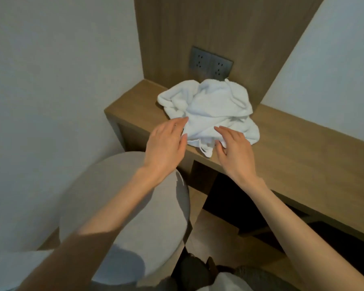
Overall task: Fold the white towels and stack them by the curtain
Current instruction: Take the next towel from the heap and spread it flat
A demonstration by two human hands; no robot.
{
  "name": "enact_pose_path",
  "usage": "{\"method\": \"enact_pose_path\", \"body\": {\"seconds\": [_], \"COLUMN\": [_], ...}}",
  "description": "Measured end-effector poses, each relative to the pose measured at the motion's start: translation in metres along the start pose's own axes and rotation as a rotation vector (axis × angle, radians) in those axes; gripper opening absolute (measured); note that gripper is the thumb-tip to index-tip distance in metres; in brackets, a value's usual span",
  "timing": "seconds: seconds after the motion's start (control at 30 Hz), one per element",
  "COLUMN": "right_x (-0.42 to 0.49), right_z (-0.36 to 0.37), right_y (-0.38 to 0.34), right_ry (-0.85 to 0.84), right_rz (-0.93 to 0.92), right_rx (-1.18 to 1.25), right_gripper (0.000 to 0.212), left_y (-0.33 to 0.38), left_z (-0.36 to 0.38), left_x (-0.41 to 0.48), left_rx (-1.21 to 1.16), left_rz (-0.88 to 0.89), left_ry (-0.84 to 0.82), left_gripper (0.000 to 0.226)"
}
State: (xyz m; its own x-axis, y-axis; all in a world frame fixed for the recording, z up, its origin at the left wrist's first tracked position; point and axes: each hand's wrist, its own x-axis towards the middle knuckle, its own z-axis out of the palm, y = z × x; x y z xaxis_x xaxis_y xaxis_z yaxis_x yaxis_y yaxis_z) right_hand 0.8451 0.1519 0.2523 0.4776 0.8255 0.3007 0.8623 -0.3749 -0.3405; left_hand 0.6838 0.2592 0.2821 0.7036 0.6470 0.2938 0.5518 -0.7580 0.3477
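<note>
A crumpled heap of white towels lies on the left end of a wooden desk, below a wall socket. My left hand hovers at the heap's near left edge, fingers straight, its fingertips at the cloth. At the near edge of the heap my right hand has its fingers loosely spread just over a hanging towel corner. Neither hand grips anything.
A grey double socket plate sits on the wooden back panel behind the towels. A round beige upholstered stool stands under my left arm, close to the desk. White walls close in on the left and right. The desk top stretches away to the right.
</note>
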Motion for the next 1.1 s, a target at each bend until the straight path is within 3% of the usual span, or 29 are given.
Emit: {"method": "enact_pose_path", "body": {"seconds": [0.27, 0.47, 0.67, 0.9, 1.0, 1.1], "right_x": [0.048, 0.102, 0.149, 0.188, 0.2, 0.208], "right_z": [-0.027, -0.01, 0.028, 0.037, 0.034, 0.025], "right_y": [0.041, 0.094, 0.151, 0.189, 0.2, 0.199], "right_ry": [0.034, -0.08, -0.258, -0.2, -0.119, -0.102], "right_rz": [0.093, 0.04, -0.145, -0.444, -0.476, -0.436], "right_rx": [-0.087, -0.135, 0.015, 0.039, 0.027, 0.11], "right_gripper": [0.037, 0.04, 0.035, 0.024, 0.017, 0.019], "left_y": [0.02, 0.012, -0.004, -0.014, -0.014, -0.005], "left_z": [0.015, 0.061, 0.119, 0.128, 0.122, 0.108], "left_x": [0.067, 0.116, 0.17, 0.2, 0.204, 0.211], "left_rx": [-0.1, -0.075, 0.215, 0.426, 0.424, 0.274], "left_rz": [0.109, 0.089, 0.078, 0.071, 0.005, -0.04], "left_ry": [-0.069, -0.171, -0.35, -0.259, -0.149, 0.008], "left_gripper": [0.047, 0.048, 0.05, 0.03, 0.03, 0.028]}}
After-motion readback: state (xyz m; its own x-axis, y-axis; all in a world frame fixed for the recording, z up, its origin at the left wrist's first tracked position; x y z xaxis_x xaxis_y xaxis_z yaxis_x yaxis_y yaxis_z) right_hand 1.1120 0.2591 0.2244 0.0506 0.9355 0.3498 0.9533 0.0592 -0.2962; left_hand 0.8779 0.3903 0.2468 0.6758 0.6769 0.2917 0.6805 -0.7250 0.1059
